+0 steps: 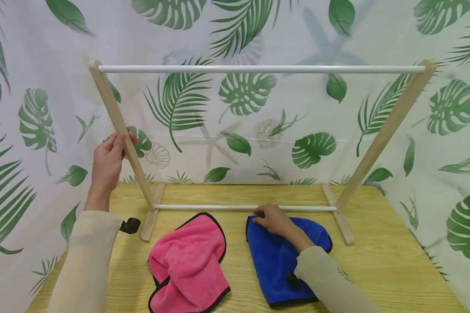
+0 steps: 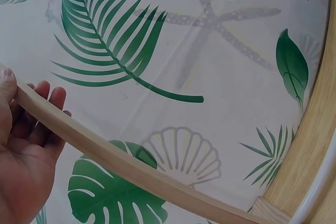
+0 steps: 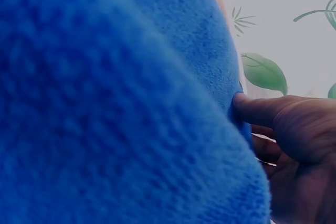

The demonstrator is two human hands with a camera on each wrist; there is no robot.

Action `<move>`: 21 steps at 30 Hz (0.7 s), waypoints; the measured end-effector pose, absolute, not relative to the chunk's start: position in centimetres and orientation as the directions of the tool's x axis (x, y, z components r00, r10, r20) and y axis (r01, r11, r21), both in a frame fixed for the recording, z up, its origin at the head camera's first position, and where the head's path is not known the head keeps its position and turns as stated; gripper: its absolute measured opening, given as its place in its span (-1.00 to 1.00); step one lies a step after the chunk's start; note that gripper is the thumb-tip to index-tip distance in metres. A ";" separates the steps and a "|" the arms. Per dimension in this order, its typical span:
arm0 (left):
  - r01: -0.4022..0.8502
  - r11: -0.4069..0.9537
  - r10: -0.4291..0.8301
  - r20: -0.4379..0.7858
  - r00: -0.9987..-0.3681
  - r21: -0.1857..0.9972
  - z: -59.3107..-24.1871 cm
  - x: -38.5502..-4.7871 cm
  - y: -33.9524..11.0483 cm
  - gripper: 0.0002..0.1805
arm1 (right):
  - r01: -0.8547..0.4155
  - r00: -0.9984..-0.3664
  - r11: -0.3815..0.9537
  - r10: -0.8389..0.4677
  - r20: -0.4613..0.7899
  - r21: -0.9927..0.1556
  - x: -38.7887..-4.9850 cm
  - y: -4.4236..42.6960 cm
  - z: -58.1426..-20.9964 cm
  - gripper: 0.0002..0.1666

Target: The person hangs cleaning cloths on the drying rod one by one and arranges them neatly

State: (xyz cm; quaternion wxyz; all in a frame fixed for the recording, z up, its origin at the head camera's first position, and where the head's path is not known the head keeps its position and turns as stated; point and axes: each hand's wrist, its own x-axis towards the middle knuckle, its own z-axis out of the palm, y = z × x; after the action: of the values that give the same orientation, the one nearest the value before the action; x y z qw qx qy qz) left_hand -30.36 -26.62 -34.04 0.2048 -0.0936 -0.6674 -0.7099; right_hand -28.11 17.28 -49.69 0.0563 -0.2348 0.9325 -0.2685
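On the wood-grain table (image 1: 380, 261) stands the rail rack (image 1: 262, 69); my left hand (image 1: 109, 161) grips its left upright (image 1: 110, 102), fingers loosely bent. My right hand (image 1: 276, 221), nearly closed, pinches the far-left corner of the blue towel (image 1: 272, 261). The crumpled pink towel (image 1: 192, 261) lies to its left, before the lower rail (image 1: 211, 207).

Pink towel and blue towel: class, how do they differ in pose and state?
The pink towel is bunched in heavy folds; the blue towel looks smoother. The right hand pinches the blue towel near its upper edge; the pink towel lies untouched. Both are plush and black-edged.
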 end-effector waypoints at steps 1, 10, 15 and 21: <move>0.414 -0.027 -0.161 0.405 -0.900 0.910 -34.0 -30.3 -26.6 -0.50 | -0.412 -0.881 0.746 -0.473 0.018 -0.523 -28.2 17.3 -49.8 -0.66; 0.415 -0.055 -0.141 0.405 -0.903 0.908 -33.9 -30.3 -26.7 -0.47 | -0.440 -0.865 0.702 -0.500 0.053 -0.560 -28.0 17.3 -49.6 -0.78; 0.405 -0.051 -0.150 0.394 -0.907 0.913 -34.0 -30.3 -26.7 -0.49 | -0.422 -0.864 0.663 -0.501 0.052 -0.619 -27.4 17.7 -48.9 -0.87; 0.397 -0.049 -0.154 0.386 -0.910 0.917 -34.0 -30.3 -26.7 -0.49 | -0.430 -0.849 0.605 -0.524 0.072 -0.670 -26.9 17.9 -48.3 -0.83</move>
State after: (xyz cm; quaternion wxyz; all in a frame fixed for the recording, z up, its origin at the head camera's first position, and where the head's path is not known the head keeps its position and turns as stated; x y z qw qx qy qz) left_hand -30.28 -26.72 -34.04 0.1916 -0.0917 -0.6623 -0.7185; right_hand -26.94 17.95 -48.25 0.0659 -0.2670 0.8933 -0.3556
